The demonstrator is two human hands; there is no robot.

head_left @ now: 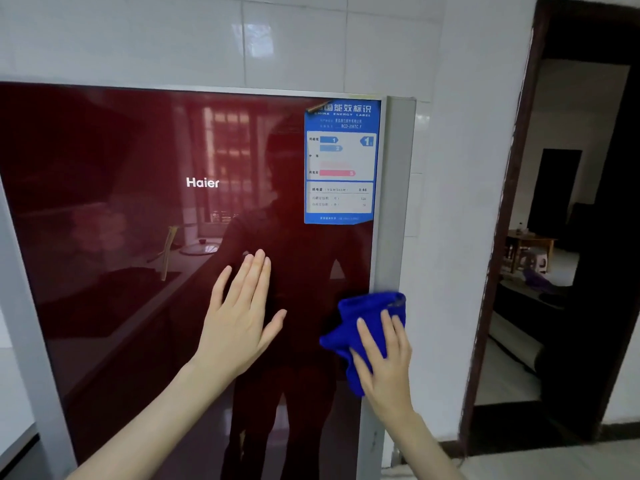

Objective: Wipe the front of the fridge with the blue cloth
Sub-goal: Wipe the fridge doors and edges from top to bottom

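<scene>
The fridge (121,237) fills the left and middle of the view, its glossy dark red door edged in grey. My left hand (242,317) lies flat on the door near its middle, fingers together and pointing up, holding nothing. My right hand (386,365) presses the bunched blue cloth (360,313) against the door's right edge, where the red glass meets the grey side strip. The cloth sticks out above and to the left of my fingers.
A blue energy label (341,161) is stuck at the door's top right, above the cloth. White tiled wall (446,202) runs to the right of the fridge. A dark-framed doorway (554,237) opens into another room at the far right.
</scene>
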